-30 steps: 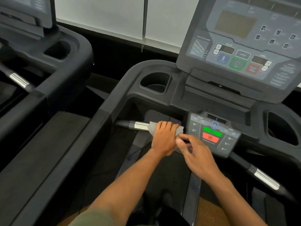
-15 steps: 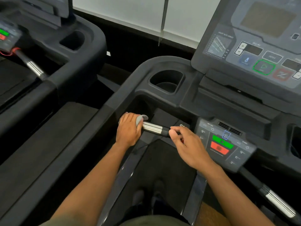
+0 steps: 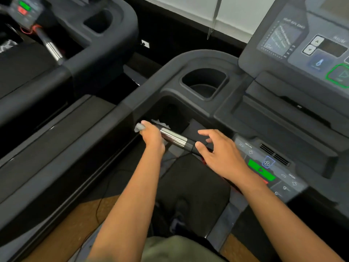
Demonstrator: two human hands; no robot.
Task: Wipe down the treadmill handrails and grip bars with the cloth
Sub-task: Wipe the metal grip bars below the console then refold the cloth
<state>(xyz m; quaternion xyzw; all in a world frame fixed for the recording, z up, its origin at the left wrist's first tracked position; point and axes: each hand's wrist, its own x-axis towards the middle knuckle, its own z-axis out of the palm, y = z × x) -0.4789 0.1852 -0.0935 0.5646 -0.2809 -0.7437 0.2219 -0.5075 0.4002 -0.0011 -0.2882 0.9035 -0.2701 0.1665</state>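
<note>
The left grip bar (image 3: pixel 174 138) has a shiny metal sleeve and black ends, and runs from the left handrail (image 3: pixel 75 163) toward the small control pad (image 3: pixel 268 167). My left hand (image 3: pixel 152 136) is wrapped around the bar's far left end with the grey cloth (image 3: pixel 139 127) bunched under its fingers. Cloth edges stick out past the fingertips and behind the bar. My right hand (image 3: pixel 221 152) hovers over the bar's right black end, fingers spread, thumb tip touching the bar.
A cup holder (image 3: pixel 204 83) sits in the console above the bar, with the big display panel (image 3: pixel 302 44) at upper right. A second treadmill (image 3: pixel 90 53) stands to the left. The belt (image 3: pixel 192 186) and my foot lie below.
My left hand has slid the cloth leftward along the bar, from beside the control pad to the bar's far left end, uncovering the metal sleeve. My right hand's fingers have spread open.
</note>
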